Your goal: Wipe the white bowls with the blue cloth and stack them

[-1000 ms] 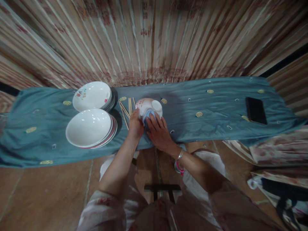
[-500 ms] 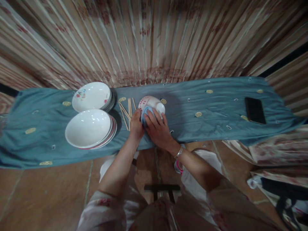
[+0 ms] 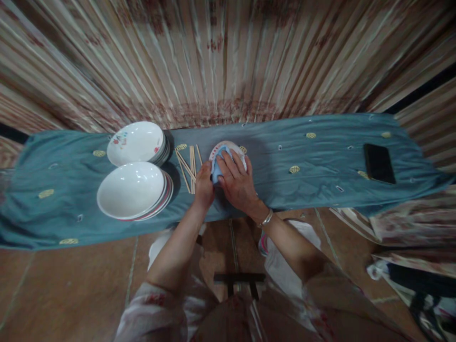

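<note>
A white bowl with red markings point(image 3: 225, 144) is tilted between my hands over the middle of the table. My left hand point(image 3: 204, 183) grips its left side, with the fingers partly hidden behind it. My right hand point(image 3: 237, 180) presses a light blue cloth point(image 3: 216, 171) against the bowl's outside, fingers laid over the cloth. Several wooden chopsticks point(image 3: 192, 164) lie just left of my left hand, some crossed. Farther left are a stack of white bowls point(image 3: 130, 190) and, behind it, a stack of plates with a floral print point(image 3: 137, 142).
A blue-green cloth with yellow pineapple prints covers the long narrow table point(image 3: 320, 156). Toward its right end lies a black phone point(image 3: 379, 164). A pleated curtain point(image 3: 228, 71) hangs along the far edge. Below the near edge is a brown tiled floor point(image 3: 89, 280).
My right hand has slid slightly up and over the bowl with the cloth. The bowl has turned, so its white foot is now covered. The stacks and chopsticks have stayed put.
</note>
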`<state>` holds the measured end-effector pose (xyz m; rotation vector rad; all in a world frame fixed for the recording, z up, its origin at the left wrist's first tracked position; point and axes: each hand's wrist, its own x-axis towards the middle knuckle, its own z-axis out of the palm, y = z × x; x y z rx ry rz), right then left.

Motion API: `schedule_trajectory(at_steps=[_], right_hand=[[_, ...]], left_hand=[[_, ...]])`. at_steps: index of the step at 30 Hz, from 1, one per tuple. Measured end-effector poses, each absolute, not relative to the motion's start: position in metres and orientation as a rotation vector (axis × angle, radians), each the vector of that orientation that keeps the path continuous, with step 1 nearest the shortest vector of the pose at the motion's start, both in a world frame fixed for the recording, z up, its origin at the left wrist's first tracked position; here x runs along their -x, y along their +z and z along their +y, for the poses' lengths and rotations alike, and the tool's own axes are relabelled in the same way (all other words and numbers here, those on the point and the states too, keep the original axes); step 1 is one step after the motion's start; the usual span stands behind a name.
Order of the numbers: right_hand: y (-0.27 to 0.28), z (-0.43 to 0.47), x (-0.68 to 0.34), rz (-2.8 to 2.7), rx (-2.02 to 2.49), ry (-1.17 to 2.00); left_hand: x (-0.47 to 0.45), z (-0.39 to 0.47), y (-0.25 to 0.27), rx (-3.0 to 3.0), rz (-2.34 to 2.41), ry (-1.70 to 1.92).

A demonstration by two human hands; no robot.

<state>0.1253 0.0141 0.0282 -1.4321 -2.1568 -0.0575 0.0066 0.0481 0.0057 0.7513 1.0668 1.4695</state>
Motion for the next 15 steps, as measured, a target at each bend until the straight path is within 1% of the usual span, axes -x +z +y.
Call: schedule_trajectory(at_steps=[3, 15], right_hand=[[0.031, 0.017, -0.128, -2.133, 1.439, -0.024], [0.032, 0.036, -0.146, -1.905, 1.453, 0.169]], left_hand=[[-0.008, 0.047, 0.008, -0.826, 1.083, 1.497], [-0.016, 0.042, 0.022, -0.744, 0.93, 1.443]])
